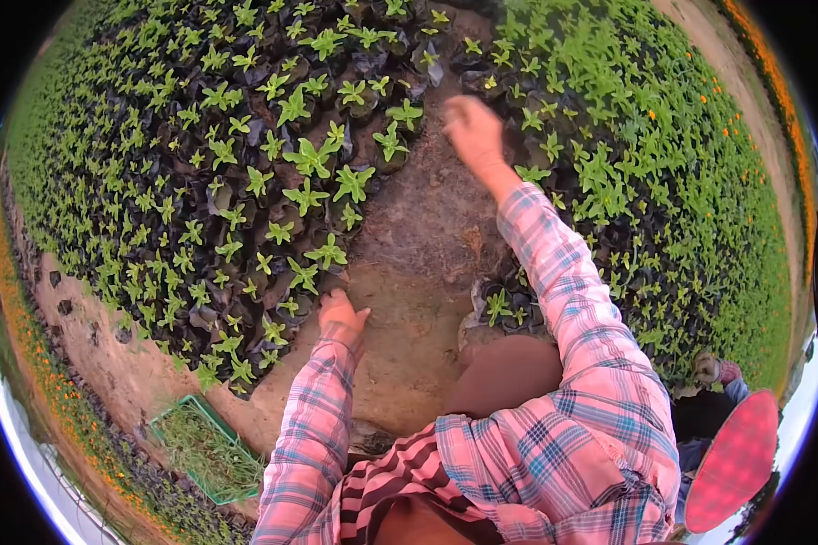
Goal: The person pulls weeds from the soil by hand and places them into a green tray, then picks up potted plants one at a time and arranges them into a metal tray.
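My left hand [341, 313] is low at the edge of a block of young seedlings [309, 156] in black plastic bags. Its thumb stands apart, and its fingertips meet the nearest bags, with no object visible in the hand. Farther forward, my right hand [475, 134] reaches over a strip of bare soil [418, 204] between two blocks of plants. Motion smears its fingers, which look bent; whether anything is between them cannot be made out. Close by on its right are more bagged seedlings [532, 118].
A green crate [195, 404] of pulled weeds or grass sits at lower left. My bent knee [509, 372] is beside a small bagged plant [498, 307]. Another person's gloved hand [707, 368] and red checked hat [736, 463] appear at lower right. Orange flowers [732, 127] line the far right.
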Motion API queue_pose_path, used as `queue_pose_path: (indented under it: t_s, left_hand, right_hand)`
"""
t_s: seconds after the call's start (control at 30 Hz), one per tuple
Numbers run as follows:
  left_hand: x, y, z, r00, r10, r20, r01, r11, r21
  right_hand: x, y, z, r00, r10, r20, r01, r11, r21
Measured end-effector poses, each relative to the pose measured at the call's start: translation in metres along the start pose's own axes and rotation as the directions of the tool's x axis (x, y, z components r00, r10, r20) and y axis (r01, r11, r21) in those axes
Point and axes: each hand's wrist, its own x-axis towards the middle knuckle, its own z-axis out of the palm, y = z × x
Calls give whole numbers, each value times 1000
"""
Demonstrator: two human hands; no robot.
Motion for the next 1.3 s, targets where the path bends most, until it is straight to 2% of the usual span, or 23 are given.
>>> queue_pose_path:
  t_s: [0.03, 0.1, 0.13, 0.2, 0.23, 0.3, 0.43, 0.5, 0.53, 0.57, 0.63, 0.7, 0.77, 0.83, 0.87, 0.9, 0.93, 0.97, 1.03, 1.1, 1.13, 1.2, 1.3]
  left_hand:
    - [0, 0, 1, 1000, 0, 3, 0, 1000, -2]
    - [0, 0, 0, 1000, -7, 8, 7, 1000, -3]
    - [0, 1, -1, 1000, -7, 8, 7, 1000, 0]
    - [-1, 3, -2, 1000, -27, 10, 26, 999, 42]
    - [-2, 3, -2, 999, -30, 10, 30, 999, 43]
    - [-1, 4, -3, 999, -37, 20, 36, 999, 28]
    - [-2, 1, -1, 1000, -27, -4, 27, 999, 42]
    - [-4, 1, -3, 1000, 21, -7, -21, 1000, -9]
    - [-4, 2, -4, 1000, 17, 2, -17, 1000, -10]
    - [-4, 5, -6, 1000, -7, 3, 7, 1000, -12]
    - [-5, 6, -5, 1000, -27, 5, 27, 1000, -13]
    - [-1, 6, -5, 999, -31, 9, 31, 1000, -2]
    - [0, 3, -5, 1000, -11, 8, 11, 1000, -15]
    - [0, 1, -3, 1000, 4, 13, -4, 1000, -26]
    - [2, -1, -2, 1000, 11, 13, -11, 1000, -22]
    - [2, -2, -1, 1000, 15, 15, -15, 1000, -18]
    - [0, -4, 1, 1000, 13, 22, -13, 1000, -15]
    - [0, -4, 3, 1000, 16, -4, -16, 1000, -3]
    - [1, 0, 3, 999, 26, -35, -26, 1000, 4]
    - [-1, 2, 0, 1000, 6, -25, -5, 1000, 18]
    - [-1, 3, 0, 999, 10, -32, -10, 1000, 17]
    - [0, 4, 0, 1000, -23, -8, 23, 999, 36]
    - [0, 6, -1, 999, -45, -6, 45, 997, 59]
  right_hand:
    - [11, 8, -14, 978, -85, -192, 48, 981, -189]
    - [27, 3, -38, 945, 14, -328, -151, 906, -394]
    - [32, 14, -41, 944, 17, -329, -154, 907, -393]
    - [41, 39, -40, 992, 116, -49, -123, 800, -588]
    - [42, 49, -38, 992, 118, -47, -123, 801, -586]
    - [43, 61, -36, 991, 99, 95, -21, 794, -608]
    - [43, 55, -47, 988, 15, 157, 72, 843, -533]
    - [31, 27, -61, 965, -44, 260, 132, 934, -332]
    - [22, 11, -65, 951, -126, 284, 205, 941, -270]
    - [12, -1, -66, 949, -119, 291, 201, 941, -271]
    - [-6, -22, -65, 839, -371, 399, 463, 871, -164]
    - [-24, -42, -58, 742, -334, 581, 514, 840, -174]
    - [-42, -32, -39, 554, -387, 737, 616, 786, -51]
    - [-55, -28, -28, 505, -377, 777, 622, 783, -25]
    - [-55, -22, -27, 540, -302, 786, 526, 850, -36]
    - [-48, -23, -31, 540, -300, 786, 524, 851, -36]
    - [-38, -26, -37, 731, -331, 597, 446, 894, -51]
    - [-26, -25, -41, 872, -327, 365, 367, 929, -45]
    - [10, -3, -46, 954, -226, 195, 268, 938, -221]
    - [44, 4, -45, 987, -114, 116, 149, 915, -375]
    - [58, 16, -39, 987, -118, 110, 151, 914, -377]
    - [81, 38, -24, 995, 13, 101, 48, 815, -578]
    - [98, 51, -7, 993, 52, 106, 25, 783, -622]
